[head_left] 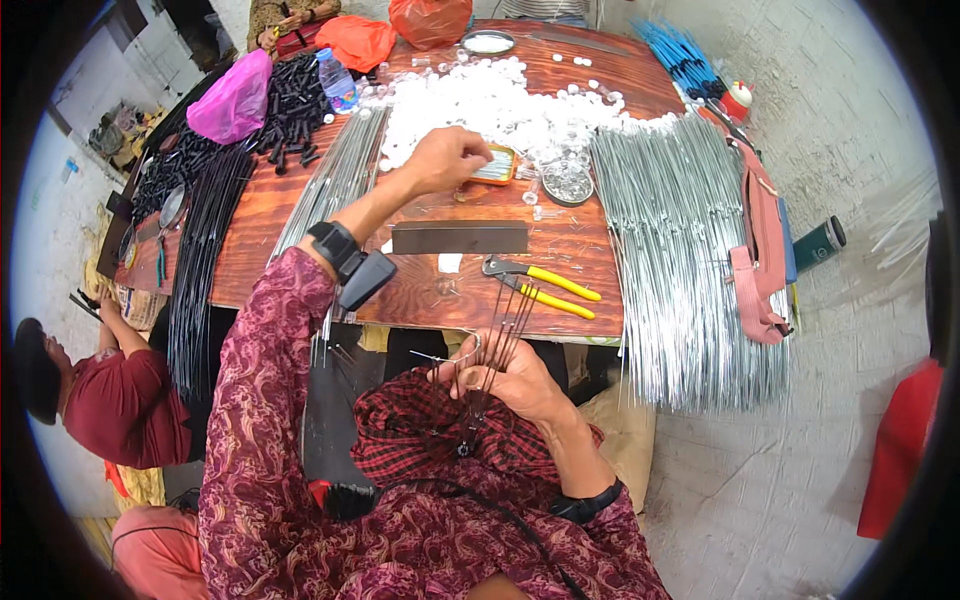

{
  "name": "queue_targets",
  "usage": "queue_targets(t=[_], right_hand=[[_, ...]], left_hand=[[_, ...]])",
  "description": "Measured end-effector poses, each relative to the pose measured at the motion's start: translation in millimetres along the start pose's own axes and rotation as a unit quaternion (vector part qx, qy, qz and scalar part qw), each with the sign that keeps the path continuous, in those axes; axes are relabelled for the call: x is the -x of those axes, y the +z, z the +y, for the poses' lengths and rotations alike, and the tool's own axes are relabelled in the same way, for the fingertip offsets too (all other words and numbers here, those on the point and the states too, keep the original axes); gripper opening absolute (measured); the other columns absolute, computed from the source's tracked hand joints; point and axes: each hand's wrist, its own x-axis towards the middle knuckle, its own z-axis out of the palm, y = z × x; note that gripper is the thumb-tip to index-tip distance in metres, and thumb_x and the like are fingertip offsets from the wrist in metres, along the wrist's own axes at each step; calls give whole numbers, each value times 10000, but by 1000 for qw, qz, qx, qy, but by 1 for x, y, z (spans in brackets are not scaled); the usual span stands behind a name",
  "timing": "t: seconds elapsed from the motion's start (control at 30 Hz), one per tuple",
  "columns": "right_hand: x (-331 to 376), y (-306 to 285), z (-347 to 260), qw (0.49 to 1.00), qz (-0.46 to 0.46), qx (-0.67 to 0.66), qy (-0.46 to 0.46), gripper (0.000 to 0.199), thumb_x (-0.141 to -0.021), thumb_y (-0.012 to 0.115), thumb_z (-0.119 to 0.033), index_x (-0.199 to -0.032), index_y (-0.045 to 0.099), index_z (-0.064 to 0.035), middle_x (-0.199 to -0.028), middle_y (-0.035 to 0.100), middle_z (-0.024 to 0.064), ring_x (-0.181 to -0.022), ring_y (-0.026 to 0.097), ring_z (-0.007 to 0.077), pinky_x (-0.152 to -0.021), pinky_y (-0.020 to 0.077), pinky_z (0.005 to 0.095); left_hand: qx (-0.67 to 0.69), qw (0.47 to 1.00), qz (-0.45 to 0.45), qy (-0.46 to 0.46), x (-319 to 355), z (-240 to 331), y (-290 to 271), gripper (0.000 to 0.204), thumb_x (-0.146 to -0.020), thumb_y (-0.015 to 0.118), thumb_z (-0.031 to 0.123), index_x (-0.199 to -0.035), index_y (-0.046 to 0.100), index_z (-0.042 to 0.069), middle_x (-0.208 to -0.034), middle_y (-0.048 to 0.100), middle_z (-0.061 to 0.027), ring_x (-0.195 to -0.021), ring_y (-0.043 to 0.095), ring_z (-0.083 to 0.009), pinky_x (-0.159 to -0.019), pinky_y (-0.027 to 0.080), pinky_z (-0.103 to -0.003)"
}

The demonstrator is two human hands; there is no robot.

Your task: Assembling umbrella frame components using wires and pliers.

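My left hand is stretched out over the table with its fingers bent together at an orange-rimmed tin. Thin pale pieces lie inside that tin. What the fingertips hold, if anything, cannot be made out. Close to my lap, my right hand is closed around several thin dark metal rods, which run down toward a small round hub. A thin wire sticks out to the left by its fingers. Red-and-black checked cloth lies beneath this hand.
Yellow-handled pliers and a dark flat bar lie on the wooden table. Silvery rods overhang its right edge. White plastic pieces and black parts are heaped behind. A co-worker sits at left.
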Motion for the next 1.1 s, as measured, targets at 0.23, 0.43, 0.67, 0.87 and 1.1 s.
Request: queue_targets(t=[0.23, 0.43, 0.67, 0.87, 1.1], right_hand=[[11, -10, -3, 999, 17, -35, -5, 157, -884, 675, -138, -969, 585, -42, -958, 682, 137, -791, 649, 156, -750, 530, 299], [19, -14, -5, 999, 23, -36, -21, 146, -887, 667, -120, -980, 581, -48, -964, 679, 136, -801, 647, 158, -748, 528, 304], [19, -15, 2, 998, -16, -44, -35, 164, -902, 646, -91, -1030, 564, -30, -1029, 678, 162, -898, 653, 183, -775, 537, 302], [16, -5, 2, 998, 31, -31, -38, 136, -863, 664, -90, -947, 570, -40, -931, 679, 138, -781, 649, 177, -736, 529, 315], [4, 20, 13, 998, -23, 43, -29, 176, -875, 673, -115, -988, 587, -11, -941, 688, 132, -778, 635, 141, -732, 522, 277]], left_hand=[[-214, 975, 17, 59, -27, 18, 60, 198, -751, 689, 258, -883, 737, 118, -938, 626, -109, -962, 572, -300, -829, 491, -406], [-244, 964, 43, 100, -31, 13, 68, 189, -738, 704, 222, -876, 719, 93, -917, 619, -104, -921, 566, -300, -804, 494, -405], [129, 982, 76, -114, 17, 27, 24, 184, -814, 718, 241, -888, 710, 73, -871, 682, -57, -792, 647, -178, -706, 512, -300], [565, 763, -93, -299, 144, 109, -19, 275, -884, 662, 164, -1097, 594, 3, -986, 652, -63, -830, 637, -124, -777, 556, -265], [615, 721, -78, -308, 228, 131, -44, 263, -871, 667, 138, -1096, 587, 31, -1080, 657, -139, -939, 664, -175, -827, 571, -299]])
